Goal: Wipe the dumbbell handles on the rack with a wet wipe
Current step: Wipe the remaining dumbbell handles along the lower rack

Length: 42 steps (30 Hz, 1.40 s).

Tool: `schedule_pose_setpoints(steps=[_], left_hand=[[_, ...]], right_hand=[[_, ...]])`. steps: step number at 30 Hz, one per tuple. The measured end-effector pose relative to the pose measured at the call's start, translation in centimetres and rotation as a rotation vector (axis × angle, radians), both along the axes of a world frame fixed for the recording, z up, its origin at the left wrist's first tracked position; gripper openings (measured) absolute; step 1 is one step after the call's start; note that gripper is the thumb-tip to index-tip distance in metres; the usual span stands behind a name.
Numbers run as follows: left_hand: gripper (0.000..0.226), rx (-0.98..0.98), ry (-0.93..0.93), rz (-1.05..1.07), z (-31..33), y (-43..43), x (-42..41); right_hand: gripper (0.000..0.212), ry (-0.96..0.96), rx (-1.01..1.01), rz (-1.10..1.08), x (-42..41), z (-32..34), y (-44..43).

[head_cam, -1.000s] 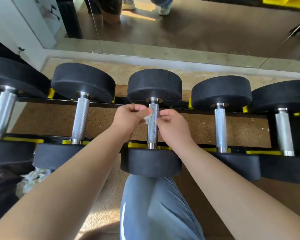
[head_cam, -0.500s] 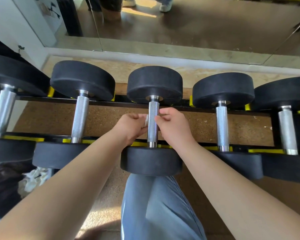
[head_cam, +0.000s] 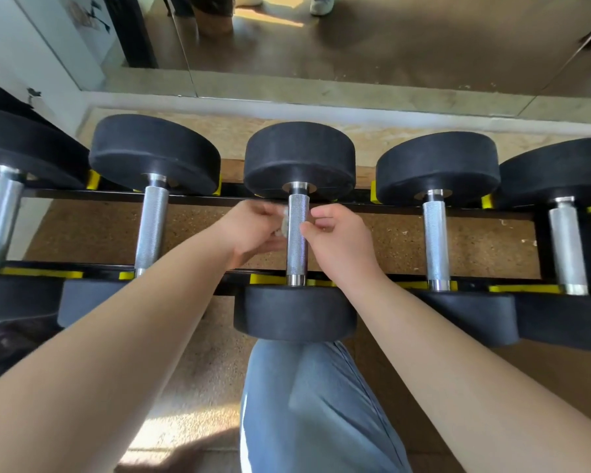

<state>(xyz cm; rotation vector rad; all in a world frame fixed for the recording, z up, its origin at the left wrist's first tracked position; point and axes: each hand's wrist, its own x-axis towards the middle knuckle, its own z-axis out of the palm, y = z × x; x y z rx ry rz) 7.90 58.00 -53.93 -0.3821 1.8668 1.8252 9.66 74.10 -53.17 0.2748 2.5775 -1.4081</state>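
Nearest to you, your grey-blue trouser leg (head_cam: 314,404) is pushing up under the rack (head_cam: 471,284), and both bare forearms are reaching forward over it. Five dumbbells are lying side by side across the rack's two black rails, each with round matte-black heads and a bright, knurled steel handle; the outermost two are being cut off by the edges of the view. Yellow saddles are showing under the heads on both rails.

The middle dumbbell (head_cam: 296,315) is sitting straight ahead of you, and your hands are working either side of its handle (head_cam: 297,247), near the far end. Your left hand (head_cam: 249,230) is curling its fingers round a small, crumpled, greyish wet wipe (head_cam: 282,221), pinching it against the handle's left side. Your right hand (head_cam: 342,244) is curling too, its thumb tip touching the handle's right side; whether it is gripping an end of the wipe cannot be told.

Speckled brown floor (head_cam: 389,240) is showing between the rails. Beyond the far heads, a mirror (head_cam: 389,46) is standing along the wall, reflecting dark flooring and someone's white shoe (head_cam: 321,5). A wall sheet (head_cam: 82,11) at the far left is looking too blurred to read.
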Motion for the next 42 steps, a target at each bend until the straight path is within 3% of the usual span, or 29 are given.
schedule_pose_setpoints(steps=[2, 4, 6, 8, 10, 13, 19, 21, 24, 26, 28, 30, 34, 38, 42], left_hand=[[0.021, -0.379, 0.056, -0.369, 0.0, -1.0, 1.6], [0.023, -0.531, 0.078, -0.553, -0.1, -1.3, 2.6], [0.025, -0.396, 0.011, -0.42, -0.1, -0.8, 2.2], [0.03, -0.069, -0.113, -0.143, -0.6, 0.1, 1.1], [0.036, 0.144, -0.125, 0.068, -1.0, 0.9, -0.3], [0.042, 0.307, -0.126, 0.145, -1.8, 1.4, -0.8], [0.035, -0.053, -0.25, -0.268, -1.7, 0.5, 1.2], [0.028, 0.025, -0.233, -0.197, -1.1, 0.3, 0.6], [0.021, 0.193, -0.13, 0.088, -0.5, 0.6, -0.7], [0.016, 0.183, -0.104, 0.196, -0.7, 1.0, -1.0], [0.012, 0.081, -0.13, 0.152, -1.2, 1.1, -0.5], [0.009, -0.084, -0.154, 0.009, -1.6, 0.7, 0.5], [0.017, 0.035, -0.118, 0.088, -1.3, 0.8, 1.7], [0.029, 0.128, -0.004, 0.198, 0.6, 1.3, 2.1], [0.034, 0.045, 0.006, 0.262, 0.7, 2.0, 2.5]], right_hand=[[0.03, -0.003, -0.003, -0.007, 0.1, 0.0, 0.0], [0.028, -0.006, -0.004, -0.008, 0.0, 0.0, 0.0], [0.027, -0.011, -0.012, -0.023, 0.0, -0.1, 0.0], [0.029, -0.008, -0.021, -0.043, 0.0, -0.2, 0.0], [0.034, -0.007, -0.034, -0.071, 0.1, -0.1, 0.1], [0.044, -0.018, -0.049, -0.094, 0.2, 0.0, 0.2], [0.051, -0.056, -0.086, -0.1, 0.2, -0.1, 0.1], [0.051, -0.095, -0.118, -0.099, 0.0, -0.3, 0.0], [0.058, -0.222, -0.186, -0.084, -0.6, -1.0, -0.3], [0.052, -0.334, -0.275, -0.084, -0.9, -1.0, -0.7], [0.034, -0.422, -0.435, -0.123, -0.9, -0.3, -0.7], [0.036, -0.488, -0.584, -0.169, -0.8, 0.3, -0.4], [0.025, -0.605, -0.818, -0.213, -0.8, 0.6, 0.6], [0.022, -0.499, -0.898, -0.261, -2.1, 0.1, 0.4], [0.029, -0.386, -0.853, -0.239, -3.1, 0.4, 0.5]])
